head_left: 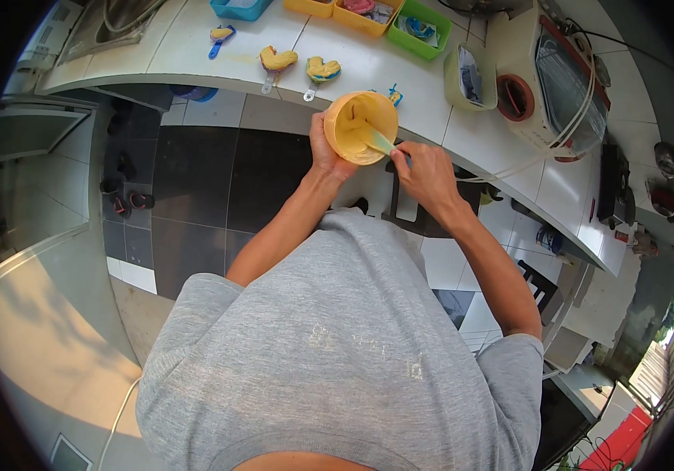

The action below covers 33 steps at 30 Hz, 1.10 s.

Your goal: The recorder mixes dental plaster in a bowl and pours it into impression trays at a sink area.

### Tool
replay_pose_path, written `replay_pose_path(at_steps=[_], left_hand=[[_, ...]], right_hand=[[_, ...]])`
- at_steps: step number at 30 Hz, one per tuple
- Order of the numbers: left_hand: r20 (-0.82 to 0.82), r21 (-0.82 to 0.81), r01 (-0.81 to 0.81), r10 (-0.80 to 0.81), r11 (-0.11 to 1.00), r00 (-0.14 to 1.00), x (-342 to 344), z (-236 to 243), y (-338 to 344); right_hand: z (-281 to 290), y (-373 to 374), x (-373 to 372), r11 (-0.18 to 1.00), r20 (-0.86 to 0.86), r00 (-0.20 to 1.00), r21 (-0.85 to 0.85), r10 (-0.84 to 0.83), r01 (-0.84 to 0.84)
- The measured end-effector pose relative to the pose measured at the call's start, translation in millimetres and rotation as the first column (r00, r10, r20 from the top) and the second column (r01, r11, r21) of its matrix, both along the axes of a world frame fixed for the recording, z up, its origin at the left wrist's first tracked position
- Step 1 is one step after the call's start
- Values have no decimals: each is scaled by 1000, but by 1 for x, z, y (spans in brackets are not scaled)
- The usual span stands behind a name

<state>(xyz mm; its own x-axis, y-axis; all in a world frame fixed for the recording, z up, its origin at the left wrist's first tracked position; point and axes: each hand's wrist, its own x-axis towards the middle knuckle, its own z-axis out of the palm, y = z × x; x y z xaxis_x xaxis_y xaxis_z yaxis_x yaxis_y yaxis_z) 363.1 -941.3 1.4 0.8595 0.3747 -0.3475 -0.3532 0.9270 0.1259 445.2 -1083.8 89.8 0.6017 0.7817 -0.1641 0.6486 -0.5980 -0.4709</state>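
My left hand [331, 151] is wrapped round the side of an orange cup [330, 124], tilted so its mouth shows. A thick, smooth yellow mixture [350, 135] coats the inside. My right hand [429, 177] grips a pale green spatula [381, 142] whose end dips into the mixture. The cup is held at the front edge of the white tiled counter [423, 82]. Beyond it lie two yellow-coated shapes [278, 59] with light, tab-like handles; their kind is unclear. A small blue item [395, 95] sits just past the cup.
A blue-handled spoon-like item [221, 35] lies at the far left of the counter. Yellow baskets [368, 20], a green basket [423, 49] and a pale bin [456, 78] stand along the back. At right is a cream oven-like appliance [514, 55] with cables.
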Motion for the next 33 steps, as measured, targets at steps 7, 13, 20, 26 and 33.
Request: replay_pose_path(at_steps=[7, 13, 20, 26, 33], left_hand=[[-49, 19, 38, -37, 999, 998, 5, -11, -3], [-98, -62, 60, -66, 996, 993, 2, -27, -3], [-170, -4, 26, -26, 1000, 985, -1, -28, -4], [-148, -35, 52, -57, 998, 987, -4, -34, 3], [-101, 34, 44, -40, 998, 994, -5, -31, 16]], right_hand=[[-14, -11, 4, 997, -294, 953, -47, -67, 55], [-30, -17, 9, 993, -396, 916, -116, -62, 17], [-40, -14, 13, 977, -381, 919, -211, -102, 21], [-20, -6, 19, 988, 22, 993, -104, 117, -114], [-20, 0, 15, 999, 45, 998, -34, 32, -31]])
